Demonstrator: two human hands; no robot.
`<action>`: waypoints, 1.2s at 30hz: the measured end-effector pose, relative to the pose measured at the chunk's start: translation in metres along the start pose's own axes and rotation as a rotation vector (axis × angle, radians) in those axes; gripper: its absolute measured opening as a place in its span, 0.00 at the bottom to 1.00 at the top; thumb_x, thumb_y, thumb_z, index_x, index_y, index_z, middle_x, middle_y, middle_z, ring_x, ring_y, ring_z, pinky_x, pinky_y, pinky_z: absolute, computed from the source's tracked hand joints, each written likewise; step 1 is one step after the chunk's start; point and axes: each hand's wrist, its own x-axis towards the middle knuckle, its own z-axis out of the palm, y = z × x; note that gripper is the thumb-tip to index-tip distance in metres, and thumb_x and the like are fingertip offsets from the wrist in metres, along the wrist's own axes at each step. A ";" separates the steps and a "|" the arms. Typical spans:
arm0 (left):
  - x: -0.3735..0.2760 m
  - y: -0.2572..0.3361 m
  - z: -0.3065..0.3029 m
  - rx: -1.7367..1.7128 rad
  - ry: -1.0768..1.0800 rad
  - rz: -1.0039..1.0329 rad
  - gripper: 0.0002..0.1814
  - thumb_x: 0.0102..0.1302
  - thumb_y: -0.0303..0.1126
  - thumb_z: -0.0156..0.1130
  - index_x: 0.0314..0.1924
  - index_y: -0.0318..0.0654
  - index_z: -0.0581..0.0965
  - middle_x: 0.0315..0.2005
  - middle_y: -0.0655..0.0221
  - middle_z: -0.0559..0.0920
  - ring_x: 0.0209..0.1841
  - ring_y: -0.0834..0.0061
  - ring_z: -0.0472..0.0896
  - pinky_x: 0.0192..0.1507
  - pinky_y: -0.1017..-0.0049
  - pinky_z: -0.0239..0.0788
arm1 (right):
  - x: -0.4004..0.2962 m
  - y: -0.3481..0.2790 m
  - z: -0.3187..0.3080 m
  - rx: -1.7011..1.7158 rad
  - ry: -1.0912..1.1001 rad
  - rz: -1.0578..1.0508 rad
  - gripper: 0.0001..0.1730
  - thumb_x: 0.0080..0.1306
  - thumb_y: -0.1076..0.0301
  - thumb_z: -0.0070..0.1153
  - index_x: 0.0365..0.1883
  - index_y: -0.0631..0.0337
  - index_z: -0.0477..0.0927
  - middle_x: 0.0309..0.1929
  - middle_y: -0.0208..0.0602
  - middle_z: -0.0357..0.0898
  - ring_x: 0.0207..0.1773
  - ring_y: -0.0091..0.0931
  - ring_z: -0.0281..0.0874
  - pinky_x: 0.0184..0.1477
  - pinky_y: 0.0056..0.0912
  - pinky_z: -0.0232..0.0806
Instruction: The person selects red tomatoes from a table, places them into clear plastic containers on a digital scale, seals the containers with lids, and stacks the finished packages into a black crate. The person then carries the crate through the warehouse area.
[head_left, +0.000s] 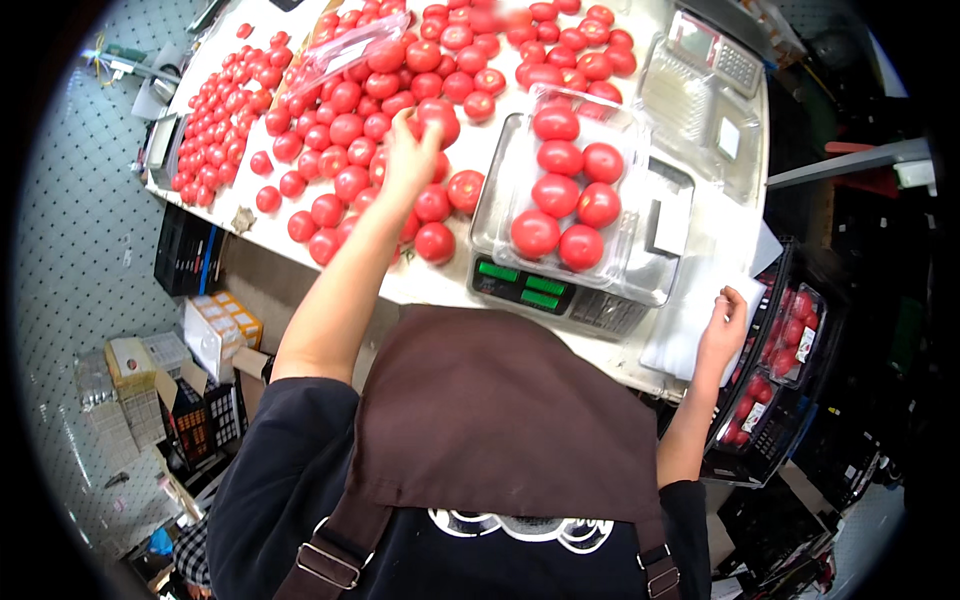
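Note:
My left hand (412, 154) is over the heap of tomatoes (346, 129), its fingers around one red tomato (438, 124). To the right stands a digital scale (491, 225) with a steel pan and green lit displays. On it lies an open clear plastic clamshell box (626, 247) with several large tomatoes (557, 196) in two columns. My right hand (726, 322) is at the table's right edge, fingers curled, beside white sheets (679, 330); nothing shows in it.
Smaller tomatoes (225, 112) lie at the table's left. A second scale (712, 49) and empty clear boxes (675, 90) are at the back right. Right of the table, a black crate (776, 442) holds packed tomato boxes (793, 337). Cartons (217, 330) stand on the floor at left.

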 end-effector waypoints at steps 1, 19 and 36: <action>-0.013 0.040 -0.001 0.332 0.082 0.134 0.27 0.62 0.43 0.60 0.56 0.34 0.67 0.51 0.44 0.72 0.54 0.51 0.71 0.55 0.55 0.62 | 0.003 0.021 0.003 -0.157 0.075 -0.055 0.15 0.69 0.69 0.51 0.51 0.68 0.74 0.40 0.40 0.79 0.40 0.29 0.77 0.45 0.29 0.70; -0.067 0.160 0.030 -0.132 -0.236 0.617 0.16 0.61 0.30 0.62 0.47 0.32 0.73 0.41 0.53 0.76 0.44 0.52 0.75 0.48 0.62 0.67 | -0.027 -0.115 0.055 -0.081 -0.365 -0.615 0.21 0.56 0.77 0.58 0.50 0.66 0.76 0.57 0.45 0.72 0.62 0.41 0.67 0.63 0.45 0.59; -0.098 0.063 0.000 -0.670 -1.066 -0.586 0.11 0.74 0.38 0.50 0.40 0.36 0.71 0.31 0.69 0.79 0.32 0.81 0.77 0.36 0.80 0.70 | -0.029 -0.041 0.015 0.633 -0.591 0.688 0.08 0.71 0.68 0.46 0.41 0.65 0.71 0.35 0.39 0.79 0.33 0.24 0.77 0.36 0.24 0.70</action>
